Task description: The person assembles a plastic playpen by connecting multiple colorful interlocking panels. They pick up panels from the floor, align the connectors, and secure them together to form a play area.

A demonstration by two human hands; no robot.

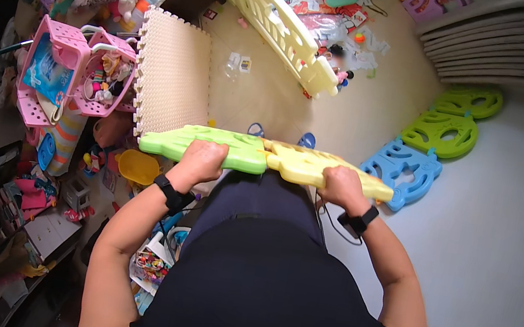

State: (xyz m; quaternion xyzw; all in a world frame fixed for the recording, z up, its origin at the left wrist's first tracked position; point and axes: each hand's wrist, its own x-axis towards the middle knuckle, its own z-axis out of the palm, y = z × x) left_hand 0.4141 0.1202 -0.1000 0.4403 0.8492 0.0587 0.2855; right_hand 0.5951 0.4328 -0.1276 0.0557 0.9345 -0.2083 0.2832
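Observation:
Two joined plastic playpen panels span the space in front of my body, one green (241, 153) on the left and one yellow (296, 167) on the right. Seen from above, mostly their top edges show. My left hand (205, 159) is closed round the top edge of the green panel. The top edge of the yellow panel is gripped by my right hand (343, 185). Where the two panels meet, in the middle, their ends touch. My feet are partly hidden behind them.
Right of me stand blue (390, 161) and green (446, 133) panels. Beyond is a cream fence (279, 17). A cream foam mat (173, 72) lies left, beside pink baskets (51, 59) of small items. Toys and papers litter the floor; folded grey panels (495, 53) stand at far right.

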